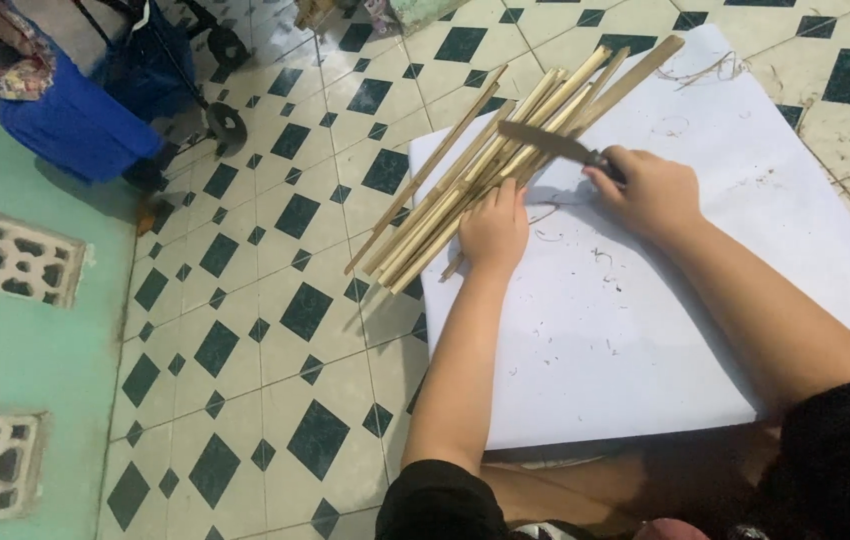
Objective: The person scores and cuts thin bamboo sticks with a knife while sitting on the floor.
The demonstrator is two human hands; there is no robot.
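A white sheet lies on a floor of cream tiles with dark diamond insets; thin shavings are scattered on the sheet. Along the left edge runs a green wall with pierced vent blocks, and a blue bundle sits beside a small wheel well away from the hands.

The left hand rests palm down on a fanned bundle of pale bamboo strips, its fingers nearly together and flat, pressing the strips against the sheet. The strips run slantwise from just below its fingertips, over the sheet's edge onto the tiles, up past both hands.

The right hand is curled tight around the handle of a dark-bladed knife. The blade juts out from its fingers across the strips, just above the left hand's fingertips.
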